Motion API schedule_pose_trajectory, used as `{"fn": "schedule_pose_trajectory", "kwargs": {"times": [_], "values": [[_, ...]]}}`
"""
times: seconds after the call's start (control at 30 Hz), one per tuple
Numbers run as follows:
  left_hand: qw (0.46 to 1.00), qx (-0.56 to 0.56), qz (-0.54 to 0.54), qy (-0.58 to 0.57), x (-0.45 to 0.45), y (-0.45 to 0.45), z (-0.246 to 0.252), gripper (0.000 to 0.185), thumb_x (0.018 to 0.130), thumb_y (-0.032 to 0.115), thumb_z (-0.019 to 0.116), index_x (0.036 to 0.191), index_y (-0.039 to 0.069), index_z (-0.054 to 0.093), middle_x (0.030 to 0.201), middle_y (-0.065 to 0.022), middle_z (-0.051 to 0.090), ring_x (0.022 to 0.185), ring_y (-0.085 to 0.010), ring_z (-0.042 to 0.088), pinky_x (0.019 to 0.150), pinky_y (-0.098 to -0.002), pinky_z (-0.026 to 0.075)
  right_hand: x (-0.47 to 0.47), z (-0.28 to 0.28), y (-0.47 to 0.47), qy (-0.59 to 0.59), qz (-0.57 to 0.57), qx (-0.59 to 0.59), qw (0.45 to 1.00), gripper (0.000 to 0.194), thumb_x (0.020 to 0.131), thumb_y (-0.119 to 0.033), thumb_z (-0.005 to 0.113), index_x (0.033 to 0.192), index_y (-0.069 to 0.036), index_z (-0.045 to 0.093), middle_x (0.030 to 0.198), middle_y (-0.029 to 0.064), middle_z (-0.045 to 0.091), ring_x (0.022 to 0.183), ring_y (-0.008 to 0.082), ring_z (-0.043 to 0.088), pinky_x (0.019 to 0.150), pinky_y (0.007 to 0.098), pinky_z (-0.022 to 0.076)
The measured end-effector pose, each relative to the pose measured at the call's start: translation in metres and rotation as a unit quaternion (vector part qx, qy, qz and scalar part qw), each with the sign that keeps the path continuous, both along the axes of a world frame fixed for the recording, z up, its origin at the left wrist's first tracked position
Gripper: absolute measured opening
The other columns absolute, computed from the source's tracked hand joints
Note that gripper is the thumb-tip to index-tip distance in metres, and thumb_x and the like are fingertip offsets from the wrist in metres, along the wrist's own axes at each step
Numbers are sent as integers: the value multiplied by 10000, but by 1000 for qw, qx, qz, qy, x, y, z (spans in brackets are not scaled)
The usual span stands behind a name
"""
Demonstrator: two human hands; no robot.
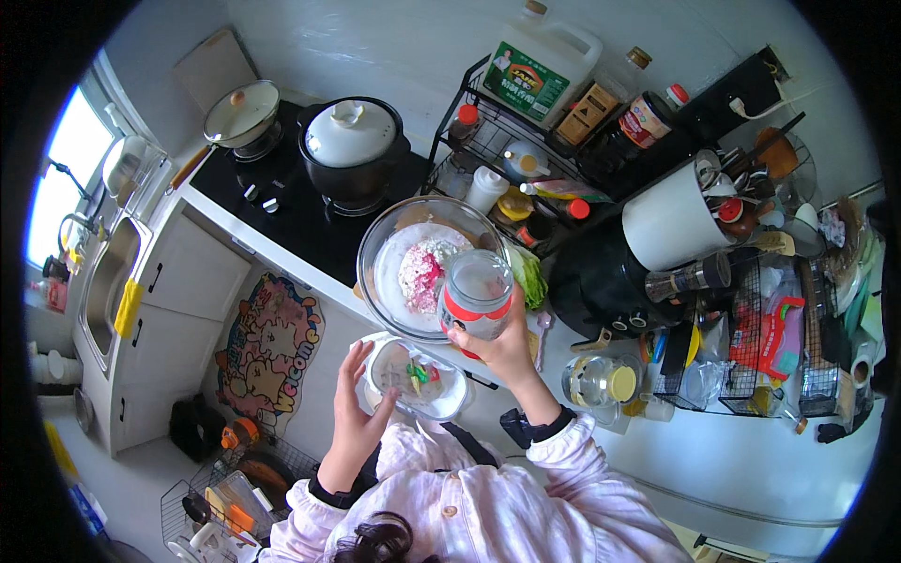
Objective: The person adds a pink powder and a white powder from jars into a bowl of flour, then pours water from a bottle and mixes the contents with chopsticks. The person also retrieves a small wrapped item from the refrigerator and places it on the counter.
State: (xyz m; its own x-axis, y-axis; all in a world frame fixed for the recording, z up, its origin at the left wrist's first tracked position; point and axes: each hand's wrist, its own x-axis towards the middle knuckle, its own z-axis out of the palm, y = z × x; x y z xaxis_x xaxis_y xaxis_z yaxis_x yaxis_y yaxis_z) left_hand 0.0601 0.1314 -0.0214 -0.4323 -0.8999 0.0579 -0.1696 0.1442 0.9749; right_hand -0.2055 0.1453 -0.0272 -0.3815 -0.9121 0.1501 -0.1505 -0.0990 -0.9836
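My right hand [496,345] grips a glass jar [479,281] with a red label, its open mouth facing up, at the near right rim of a large glass bowl [363,264]. In the bowl lies a white substance with a patch of bright pink powder [425,276] on it. My left hand [362,401] is raised with fingers apart and holds nothing, at the left side of a white container [454,401]. Inside that container, something green and red shows through a clear surface. A leafy green vegetable [528,274] lies right of the bowl, partly hidden.
Left of the bowl, a black stove [281,190] bears a lidded pot [352,151] and a lidded pan [243,112]. Behind stands a black wire rack [450,116] with bottles. To the right are a black appliance [591,281], a pepper grinder [688,278] and a glass jar [598,380].
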Motion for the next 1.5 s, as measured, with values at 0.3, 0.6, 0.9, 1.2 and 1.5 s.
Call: {"fn": "schedule_pose_trajectory", "kwargs": {"times": [0.3, 0.6, 0.9, 1.2, 1.5], "values": [[971, 142, -167, 91, -47, -56, -32, 999, 811, 131, 879, 1589, 65, 256, 1542, -143, 458, 1421, -265, 461, 1177, -445, 376, -15, 12, -11, -169, 175, 58, 968, 993, 748, -225, 896, 1510, -39, 288, 1435, 124, 485, 1308, 224, 505, 1139, 403, 390], [947, 238, -81, 199, -99, -43, -57, 986, 765, 94, 888, 1523, 26, 262, 1373, -138, 548, 1262, -233, 566, 1071, -389, 489, 2, 6, -12, -241, 91, 91, 962, 1076, 724, -199, 919, 1562, -4, 272, 1465, 143, 473, 1395, 255, 447, 1169, 421, 355], [998, 6, -57, 35, -97, -24, -42, 1051, 814, 85, 818, 1605, 4, 131, 1529, -241, 424, 1421, -340, 453, 1145, -440, 408, 14, -18, -19, 17, -25, 47, 998, 1071, 692, -248, 933, 1520, 1, 301, 1412, 195, 494, 1289, 292, 528, 1106, 430, 413], [997, 41, 53, 25, -51, -10, -24, 777, 881, 46, 753, 1537, 38, 336, 1467, -195, 535, 1339, -317, 552, 1077, -434, 471, -3, -29, -15, 3, -27, 37, 999, 1011, 698, -234, 933, 1485, -21, 335, 1386, 156, 504, 1254, 258, 541, 1067, 407, 451], [995, 43, 76, 50, -43, -7, -23, 668, 879, -5, 715, 1472, 20, 410, 1366, -187, 607, 1275, -297, 601, 1047, -420, 497, -4, -31, -20, -77, 1, 52, 996, 943, 721, -228, 923, 1460, -45, 366, 1379, 125, 507, 1249, 220, 536, 1075, 382, 444]]}}
